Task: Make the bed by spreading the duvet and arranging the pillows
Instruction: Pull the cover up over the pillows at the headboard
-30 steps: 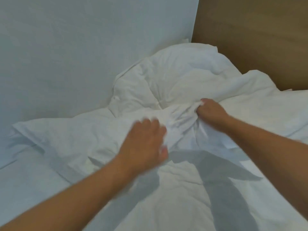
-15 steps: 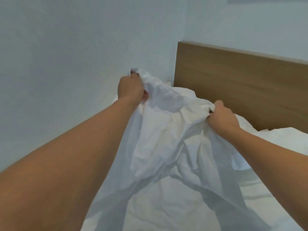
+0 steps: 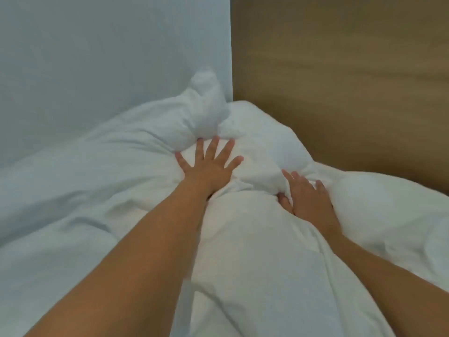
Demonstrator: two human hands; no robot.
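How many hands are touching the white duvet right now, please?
2: the left hand lies spread flat near the wall-side corner, and the right hand rests on the bunched duvet nearer the headboard.

- white duvet (image 3: pixel 255 251) is all bunched and wrinkly, heaped across the bed, one corner poking up by the wall
- white pillow (image 3: pixel 379 203) lies against the headboard, partly covered

The bed (image 3: pixel 48 276) carries a rumpled white duvet (image 3: pixel 255 263), bunched toward twelve o'clock against the wooden headboard (image 3: pixel 340 81)
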